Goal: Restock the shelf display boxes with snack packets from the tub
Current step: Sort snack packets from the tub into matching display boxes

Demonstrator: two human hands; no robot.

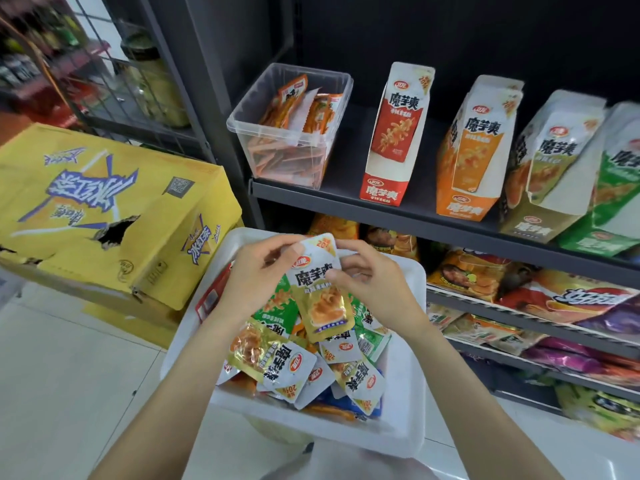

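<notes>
Your two hands are raised over a white tub (408,424) that sits in front of you, below a dark shelf (346,199). Together they hold one gold snack packet (320,289) upright above the tub. Your left hand (256,275) pinches the packet's top left corner between thumb and curled fingers. Your right hand (372,282) grips its right edge, thumb on the front and fingers curled behind.

The tub is heaped with loose packets (294,365), gold and green ones on top, orange and blue ones showing beneath.

On the shelf, from left to right, stand a clear bin (277,140) of orange packets, a red display box (394,133), an orange display box (474,150), a gold display box (547,168), and a green display box (609,202) at the right edge. The boxes lean back and stand apart from one another, except the gold and green ones, which touch.

Below the shelf, lower racks hold large snack bags (554,296). To your left, a yellow carton (104,209) with a torn hole rests on the pale floor (69,358).
</notes>
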